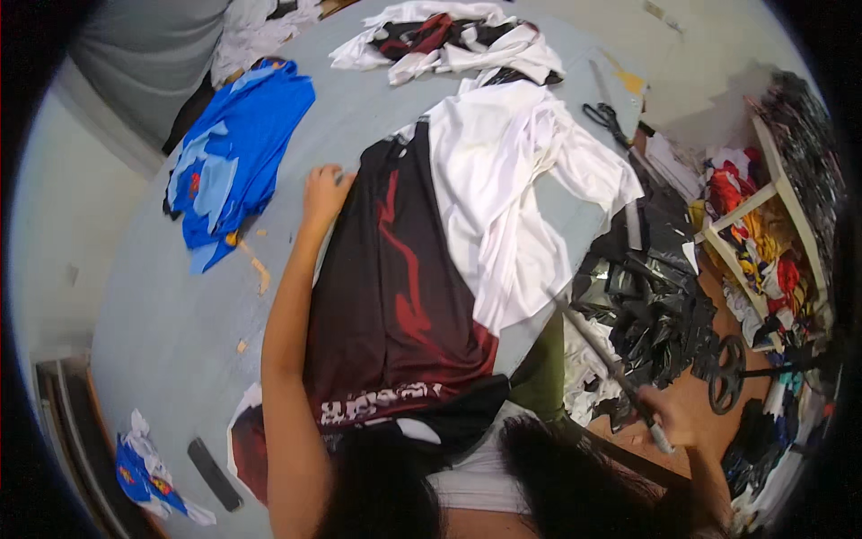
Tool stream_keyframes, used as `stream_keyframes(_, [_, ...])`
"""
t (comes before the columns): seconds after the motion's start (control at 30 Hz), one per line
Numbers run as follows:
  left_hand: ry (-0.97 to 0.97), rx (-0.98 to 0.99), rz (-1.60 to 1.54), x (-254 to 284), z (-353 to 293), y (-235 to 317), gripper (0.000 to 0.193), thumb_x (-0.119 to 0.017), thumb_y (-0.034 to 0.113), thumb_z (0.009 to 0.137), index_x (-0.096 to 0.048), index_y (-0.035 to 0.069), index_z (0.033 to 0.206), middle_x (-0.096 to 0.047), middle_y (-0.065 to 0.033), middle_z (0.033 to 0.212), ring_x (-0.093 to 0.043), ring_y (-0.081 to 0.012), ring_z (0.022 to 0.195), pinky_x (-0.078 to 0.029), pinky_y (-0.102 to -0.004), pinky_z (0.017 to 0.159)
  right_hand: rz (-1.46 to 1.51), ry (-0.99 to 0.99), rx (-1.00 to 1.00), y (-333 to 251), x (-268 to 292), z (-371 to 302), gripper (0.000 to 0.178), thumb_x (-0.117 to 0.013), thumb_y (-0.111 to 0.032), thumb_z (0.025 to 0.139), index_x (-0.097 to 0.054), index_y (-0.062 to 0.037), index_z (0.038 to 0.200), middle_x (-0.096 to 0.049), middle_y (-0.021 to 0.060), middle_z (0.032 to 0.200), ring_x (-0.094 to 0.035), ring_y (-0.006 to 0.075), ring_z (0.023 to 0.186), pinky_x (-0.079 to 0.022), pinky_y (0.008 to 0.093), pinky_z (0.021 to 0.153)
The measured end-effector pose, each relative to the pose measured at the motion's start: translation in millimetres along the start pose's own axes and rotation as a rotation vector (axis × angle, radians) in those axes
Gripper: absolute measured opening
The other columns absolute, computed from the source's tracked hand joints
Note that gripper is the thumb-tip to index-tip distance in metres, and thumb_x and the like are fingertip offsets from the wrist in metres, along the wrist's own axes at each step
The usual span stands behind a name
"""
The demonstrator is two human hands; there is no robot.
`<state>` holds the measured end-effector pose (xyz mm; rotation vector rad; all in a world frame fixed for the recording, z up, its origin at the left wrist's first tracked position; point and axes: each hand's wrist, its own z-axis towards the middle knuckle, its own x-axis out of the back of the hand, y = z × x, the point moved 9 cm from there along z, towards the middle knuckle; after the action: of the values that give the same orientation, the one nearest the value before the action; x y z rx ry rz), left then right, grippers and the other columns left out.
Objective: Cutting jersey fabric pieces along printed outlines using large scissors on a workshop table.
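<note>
A long dark maroon-black jersey (395,278) with red streaks lies lengthwise on the grey table (180,314), its near end against my body. My left hand (327,193) rests beside its upper left edge, fingers slightly bent and spread on the surface, with the fingertips close to the cloth. White fabric (494,171) is spread along the jersey's right side and hangs over the table edge. To the lower right, my right hand (669,418) is closed around the near end of a long thin metal tool (593,337), whose exact kind I cannot make out.
A blue garment (238,153) lies at left. White and dark clothes (458,40) are piled at the far end. Black-handled scissors (611,126) lie by the right edge. A dark bar (215,473) is near left. Black plastic bags (651,296) and a garment-filled rack (763,216) stand right.
</note>
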<state>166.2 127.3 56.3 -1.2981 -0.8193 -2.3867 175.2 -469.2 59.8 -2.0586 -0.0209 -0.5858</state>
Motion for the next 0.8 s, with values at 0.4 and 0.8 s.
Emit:
stream_keyframes(0.4, [-0.008, -0.174, -0.515, -63, -59, 116, 0.026, -0.063, 0.026, 0.076, -0.056, 0.001, 0.078, -0.058, -0.0182, 0.075, -0.059, -0.0379, 0.076, -0.045, -0.0517, 0.070, -0.081, 0.166, 0.380, -180, -12, 231, 0.035, -0.070, -0.027, 0.083, -0.063, 0.0054, 0.096, -0.063, 0.0113, 0.079, -0.056, 0.0111, 0.070, -0.045, 0.0267, 0.063])
stream_keyframes(0.8, [-0.740, 0.681, -1.792, -131, -74, 92, 0.045, -0.055, 0.041, 0.083, -0.064, 0.001, 0.102, -0.067, -0.0127, 0.091, -0.063, -0.0286, 0.079, -0.053, -0.0388, 0.070, -0.460, 0.069, 0.735, -342, -246, 359, 0.038, -0.066, -0.034, 0.080, -0.065, 0.0039, 0.086, -0.063, 0.0242, 0.081, -0.064, 0.0394, 0.079, -0.052, 0.0453, 0.073])
